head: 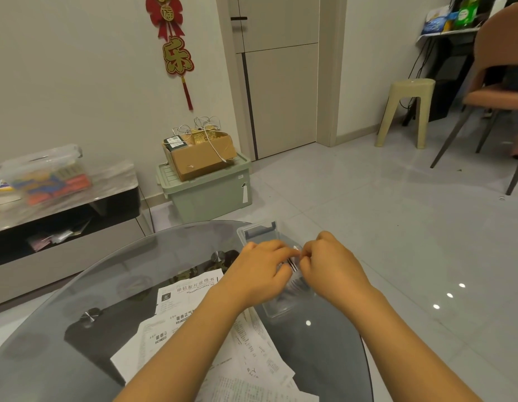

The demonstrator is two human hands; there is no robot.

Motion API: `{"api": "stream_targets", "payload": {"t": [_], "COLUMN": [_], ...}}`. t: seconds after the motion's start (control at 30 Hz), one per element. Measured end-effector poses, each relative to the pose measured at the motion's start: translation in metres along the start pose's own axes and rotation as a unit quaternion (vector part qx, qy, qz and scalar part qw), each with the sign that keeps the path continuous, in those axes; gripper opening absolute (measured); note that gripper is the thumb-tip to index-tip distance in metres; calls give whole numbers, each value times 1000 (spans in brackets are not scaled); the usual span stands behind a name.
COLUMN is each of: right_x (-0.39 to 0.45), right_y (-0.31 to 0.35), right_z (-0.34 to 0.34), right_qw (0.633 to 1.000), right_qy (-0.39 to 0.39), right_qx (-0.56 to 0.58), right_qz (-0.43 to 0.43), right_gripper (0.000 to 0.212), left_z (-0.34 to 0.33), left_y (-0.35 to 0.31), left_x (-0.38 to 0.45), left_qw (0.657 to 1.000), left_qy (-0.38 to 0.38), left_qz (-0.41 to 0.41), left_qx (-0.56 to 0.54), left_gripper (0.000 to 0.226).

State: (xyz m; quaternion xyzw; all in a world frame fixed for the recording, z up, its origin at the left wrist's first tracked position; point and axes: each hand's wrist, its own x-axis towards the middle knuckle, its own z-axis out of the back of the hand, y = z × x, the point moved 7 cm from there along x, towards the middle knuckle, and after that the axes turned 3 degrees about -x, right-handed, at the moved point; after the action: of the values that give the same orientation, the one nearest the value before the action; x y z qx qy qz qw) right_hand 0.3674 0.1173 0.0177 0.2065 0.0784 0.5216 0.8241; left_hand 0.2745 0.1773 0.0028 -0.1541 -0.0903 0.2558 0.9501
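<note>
Grip of left hand and right hand tight on small silvery dark-striped strip

Leaflet reads "甲钴胺片说明书"; wall ornament shows "福", "乐".

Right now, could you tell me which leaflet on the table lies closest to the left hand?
The far leaflet, headed in large bold print: its corner reaches the left hand, the others lie nearer the camera.

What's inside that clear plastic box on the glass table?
The clear box shows dark striped pieces inside. The left hand and right hand hold one and cover the rest, which cannot be seen.
</note>
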Motion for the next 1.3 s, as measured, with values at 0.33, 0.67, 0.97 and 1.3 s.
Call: {"api": "stream_targets", "payload": {"t": [0.33,0.67,0.97,1.3], "right_x": [0,3,-7,-58], "right_y": [-10,-12,-9,30], "right_z": [3,-2,7,1], "right_qw": [996,996,997,963], "right_qy": [-4,-5,-54,-111], "right_qx": [92,86,41,36], "right_qz": [2,-6,28,243], "right_gripper": [25,24,26,18], "left_z": [-3,-4,16,30], "left_y": [-1,-2,-8,-17], "left_x": [3,9,-11,-97], "left_qw": [1000,997,998,990], "left_qy": [-1,56,-49,-119], "left_qz": [-5,18,28,79], "left_qx": [15,41,-11,-5], "left_gripper": [54,46,58,45]}}
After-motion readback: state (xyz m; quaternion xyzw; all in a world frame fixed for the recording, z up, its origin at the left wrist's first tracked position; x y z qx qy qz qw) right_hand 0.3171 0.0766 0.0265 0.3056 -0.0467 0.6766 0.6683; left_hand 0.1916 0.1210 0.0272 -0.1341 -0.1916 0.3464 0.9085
